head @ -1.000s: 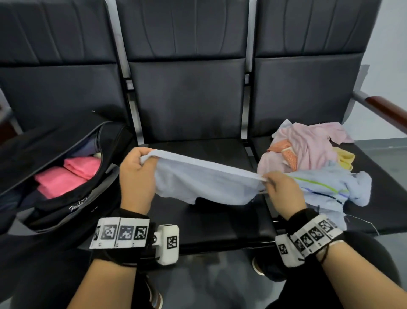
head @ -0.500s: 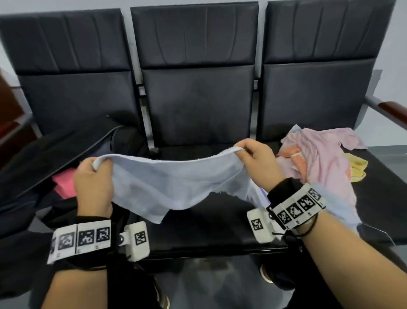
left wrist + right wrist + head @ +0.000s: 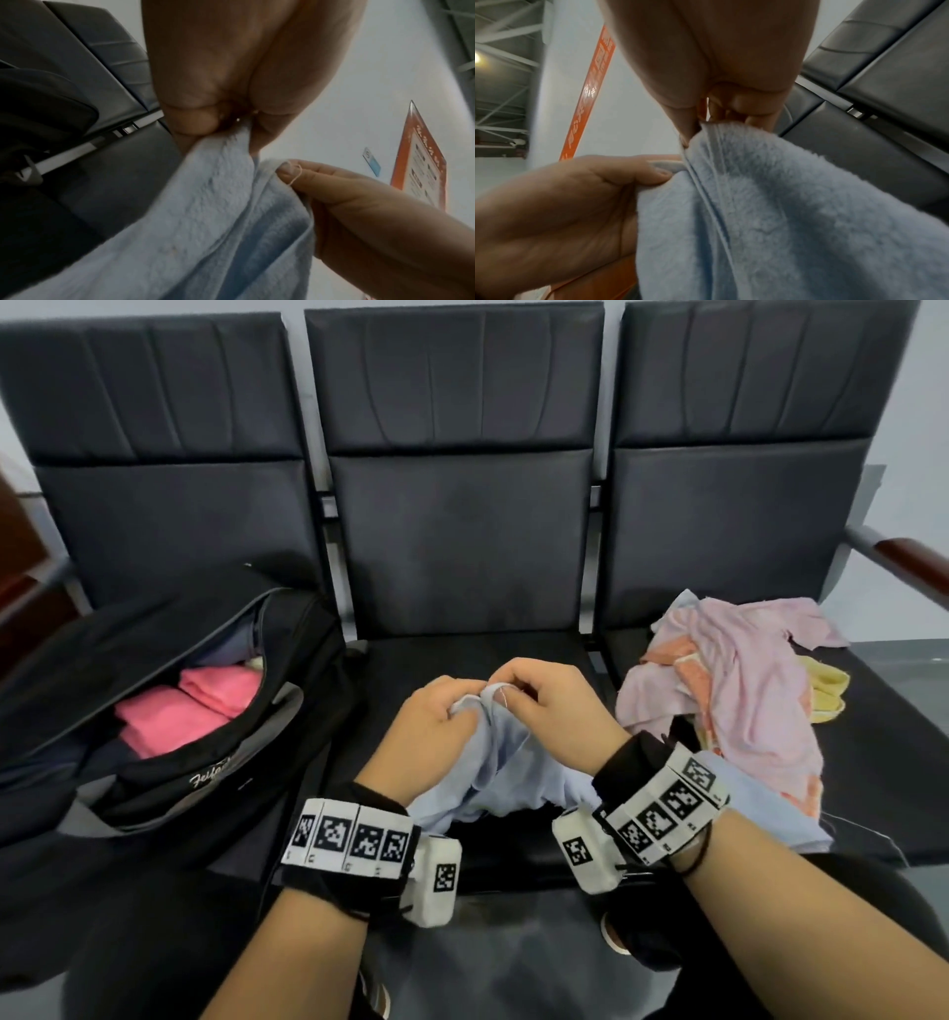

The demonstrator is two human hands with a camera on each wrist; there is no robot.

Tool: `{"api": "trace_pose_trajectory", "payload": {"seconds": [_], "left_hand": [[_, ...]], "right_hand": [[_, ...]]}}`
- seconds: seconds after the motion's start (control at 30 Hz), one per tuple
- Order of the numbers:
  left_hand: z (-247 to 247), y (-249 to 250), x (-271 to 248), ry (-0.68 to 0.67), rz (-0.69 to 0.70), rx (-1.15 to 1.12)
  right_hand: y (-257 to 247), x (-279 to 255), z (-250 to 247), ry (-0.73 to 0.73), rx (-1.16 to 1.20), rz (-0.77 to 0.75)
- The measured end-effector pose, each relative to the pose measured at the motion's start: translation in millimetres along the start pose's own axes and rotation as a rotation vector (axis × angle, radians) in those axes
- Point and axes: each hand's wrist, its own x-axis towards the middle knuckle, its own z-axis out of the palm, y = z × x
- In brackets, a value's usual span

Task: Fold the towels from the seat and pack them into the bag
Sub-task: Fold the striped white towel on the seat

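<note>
A light blue towel (image 3: 500, 765) hangs doubled over the middle seat (image 3: 513, 654), its two top corners brought together. My left hand (image 3: 436, 716) pinches one corner and my right hand (image 3: 549, 701) pinches the other, the hands touching. The left wrist view shows the left hand (image 3: 226, 125) pinching the towel (image 3: 205, 233); the right wrist view shows the right hand (image 3: 706, 121) pinching the towel (image 3: 795, 213). An open black bag (image 3: 169, 767) lies on the left seat with folded pink towels (image 3: 185, 711) inside. A loose pile of pink, orange and yellow towels (image 3: 734, 690) lies on the right seat.
Three black seats stand in a row with tall backrests (image 3: 457, 454). A wooden armrest (image 3: 914, 562) sticks out at the far right. Another pale blue cloth (image 3: 770, 809) lies at the front of the right seat under my right wrist.
My hands, first spread wide with the blue towel stretched between them, have come together over the middle seat, so the towel now hangs folded in half.
</note>
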Motion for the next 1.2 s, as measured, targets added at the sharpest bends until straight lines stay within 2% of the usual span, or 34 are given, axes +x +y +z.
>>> {"api": "trace_pose_trajectory", "payload": {"seconds": [0.07, 0.23, 0.33, 0.4, 0.53, 0.7, 0.8, 0.9, 0.97, 1.07, 1.1, 1.2], "left_hand": [[6.9, 2.9, 1.3, 0.022, 0.045, 0.066], [10.6, 7.2, 7.9, 0.207, 0.084, 0.130], [7.6, 12.4, 7.0, 0.301, 0.141, 0.121], [1.9, 14.2, 7.0, 0.370, 0.141, 0.098], [-23.7, 10.5, 10.1, 0.524, 0.079, -0.010], [-51.0, 11.1, 14.3, 0.606, 0.096, -0.101], [-69.2, 9.5, 14.2, 0.722, 0.082, -0.155], [-86.3, 9.3, 11.1, 0.793, 0.113, -0.159], [-94.1, 12.3, 8.8, 0.844, 0.133, -0.180], [-107.1, 16.4, 7.1, 0.934, 0.171, -0.179], [-111.3, 16.2, 7.7, 0.952, 0.181, -0.172], [-116.5, 6.7, 12.2, 0.898, 0.134, -0.131]], "right_hand": [[-3.3, -1.6, -2.8, -0.015, -0.003, -0.014], [0.1, -7.3, -0.7, 0.048, -0.149, -0.032], [12.8, -14.5, 1.8, -0.051, -0.474, 0.126], [22.6, -21.5, -3.1, -0.098, -0.599, 0.225], [34.7, -21.2, -38.8, 0.036, -0.671, 0.295], [33.0, -10.1, -67.2, 0.118, -0.633, 0.300], [35.5, -8.0, -75.1, 0.133, -0.656, 0.311], [35.8, -3.9, -81.9, 0.181, -0.631, 0.258], [28.9, 2.7, -86.4, 0.283, -0.564, 0.166], [10.3, 13.6, -97.3, 0.552, -0.447, 0.009], [5.5, 16.5, -100.4, 0.597, -0.394, -0.017], [1.8, 19.9, -101.6, 0.568, -0.191, 0.073]]}}
